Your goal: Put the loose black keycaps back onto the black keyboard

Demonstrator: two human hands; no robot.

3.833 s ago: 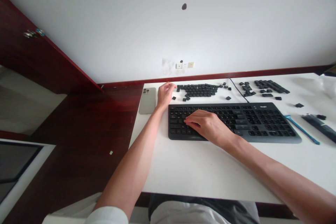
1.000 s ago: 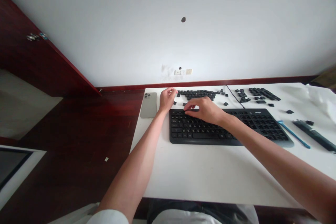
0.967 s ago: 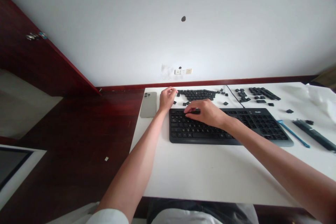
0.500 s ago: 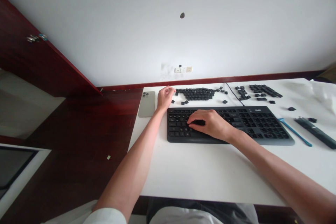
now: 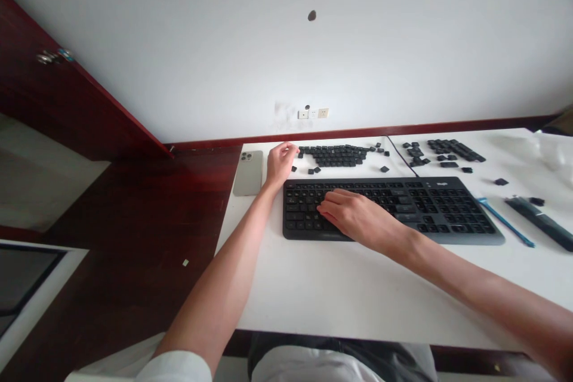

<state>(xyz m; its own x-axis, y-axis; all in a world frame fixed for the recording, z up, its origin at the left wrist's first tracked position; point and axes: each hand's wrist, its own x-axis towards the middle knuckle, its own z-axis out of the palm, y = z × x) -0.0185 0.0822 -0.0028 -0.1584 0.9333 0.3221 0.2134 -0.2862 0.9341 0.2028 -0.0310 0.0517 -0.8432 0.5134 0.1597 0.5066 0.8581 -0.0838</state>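
A black keyboard lies across the white table. My right hand rests on its left half, with fingers stretched flat over the keys and fingertips on the lower middle rows. My left hand sits on the table behind the keyboard's left corner. Its fingers are curled, and their tips touch the left end of a pile of loose black keycaps. Whether they enclose anything is hidden.
A phone lies face down at the table's left edge. More loose keycaps lie at the back right, and a cable runs between the piles. A blue tool and a black bar lie right of the keyboard.
My right hand came back from the keyboard's top edge near the keycap pile to its lower left rows, and its fingers went from pinched to flat. My left hand stayed put.
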